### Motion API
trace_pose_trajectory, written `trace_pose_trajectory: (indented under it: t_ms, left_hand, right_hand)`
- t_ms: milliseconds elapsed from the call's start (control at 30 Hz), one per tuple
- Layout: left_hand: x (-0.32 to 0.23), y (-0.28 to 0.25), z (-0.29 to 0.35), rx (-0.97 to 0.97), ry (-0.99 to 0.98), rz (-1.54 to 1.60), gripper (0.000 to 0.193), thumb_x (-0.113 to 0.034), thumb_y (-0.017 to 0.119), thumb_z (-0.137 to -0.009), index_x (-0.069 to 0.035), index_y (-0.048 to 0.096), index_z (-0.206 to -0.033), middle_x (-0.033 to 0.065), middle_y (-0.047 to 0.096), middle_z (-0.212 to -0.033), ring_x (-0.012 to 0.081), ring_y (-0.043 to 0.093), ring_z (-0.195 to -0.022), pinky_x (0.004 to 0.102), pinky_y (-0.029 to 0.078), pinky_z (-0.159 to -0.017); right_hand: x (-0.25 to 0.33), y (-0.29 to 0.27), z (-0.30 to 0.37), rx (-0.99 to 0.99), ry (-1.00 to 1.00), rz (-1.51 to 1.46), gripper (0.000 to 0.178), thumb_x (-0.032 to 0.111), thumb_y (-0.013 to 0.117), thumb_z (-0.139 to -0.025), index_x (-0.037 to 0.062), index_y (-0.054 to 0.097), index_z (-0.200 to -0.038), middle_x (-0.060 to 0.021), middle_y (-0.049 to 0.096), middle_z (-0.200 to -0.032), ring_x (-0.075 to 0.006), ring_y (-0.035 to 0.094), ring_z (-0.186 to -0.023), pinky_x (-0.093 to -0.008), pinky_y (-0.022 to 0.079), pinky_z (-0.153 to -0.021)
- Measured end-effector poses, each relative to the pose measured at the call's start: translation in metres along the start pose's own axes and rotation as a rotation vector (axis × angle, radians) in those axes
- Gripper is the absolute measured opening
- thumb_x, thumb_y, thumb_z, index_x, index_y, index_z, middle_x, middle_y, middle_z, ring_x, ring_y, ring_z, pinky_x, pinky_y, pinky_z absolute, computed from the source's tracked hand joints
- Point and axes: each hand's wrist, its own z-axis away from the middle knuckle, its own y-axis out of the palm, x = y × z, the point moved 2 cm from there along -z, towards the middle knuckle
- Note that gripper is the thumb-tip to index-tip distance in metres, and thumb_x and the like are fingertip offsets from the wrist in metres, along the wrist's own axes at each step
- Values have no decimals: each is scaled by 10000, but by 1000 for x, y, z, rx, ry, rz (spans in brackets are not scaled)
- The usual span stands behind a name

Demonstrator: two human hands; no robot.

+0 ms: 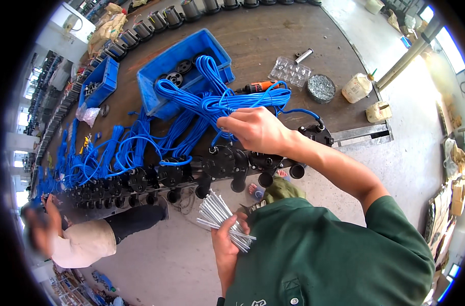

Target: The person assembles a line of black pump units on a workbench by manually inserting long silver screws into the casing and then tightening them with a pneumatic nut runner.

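Low in front of my green shirt, my left hand (225,240) is wrapped round a bundle of long silver bolts (215,209). The bolts fan out above and below its fingers. Over the bench edge, my right hand (259,131) is closed, fingers curled, beside a coil of blue cable (230,103). Whatever its fingertips hold is hidden. Just below that hand is a round black motor cover (265,160). Another black cover (219,161) with a blue cable stands to its left, in a long row along the edge.
A blue bin (148,92) with black round parts stands behind the cables. An orange power driver (261,86), a round dish of small metal parts (321,88) and a plastic bottle (357,88) lie rightward. A co-worker (87,239) is at far left.
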Motion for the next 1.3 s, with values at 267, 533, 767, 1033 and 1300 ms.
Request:
trace_pose_trajectory:
  t_ms: [267, 533, 767, 1033, 1300]
  left_hand:
    - [0, -3, 0, 22, -4, 4, 265, -17, 643, -852, -21, 570, -1107, 220, 669, -918, 284, 642, -651, 411, 508, -531]
    - [2, -13, -3, 38, -26, 26, 254, -10, 628, -861, -25, 570, -1108, 217, 668, -918, 279, 638, -650, 417, 503, -538]
    - [5, -11, -5, 61, -27, 25, 253, -18, 638, -863, -32, 577, -1107, 211, 670, -915, 280, 638, -647, 415, 503, -540]
    - [8, -14, -6, 75, -16, 51, 250, -15, 647, -858, -33, 584, -1100, 214, 676, -901, 279, 637, -641, 411, 503, -540]
    - [8, -13, 0, 60, -1, 51, 234, -21, 643, -859, -32, 578, -1083, 200, 680, -888, 270, 635, -640, 404, 500, -541]
  right_hand:
    - [2, 10, 9, -75, 90, -14, 223, 9, 678, -810, 22, 629, -1027, -115, 693, -839, -318, 703, -789, -410, 569, -671]
    - [8, 3, 4, -118, 96, 7, 193, 16, 688, -827, 10, 622, -1009, -128, 690, -838, -315, 704, -784, -406, 574, -671]
    - [1, 13, 9, -30, 48, 96, 243, 37, 691, -778, 22, 618, -1009, -108, 661, -831, -295, 688, -804, -422, 565, -674]
    - [5, 12, -8, 54, 163, 17, 87, 122, 732, -764, 127, 727, -850, -61, 651, -891, -277, 668, -824, -408, 556, -660]
    - [31, 6, -29, 55, 139, 54, 142, 98, 759, -771, 98, 745, -912, -60, 676, -882, -285, 671, -850, -401, 552, -723]
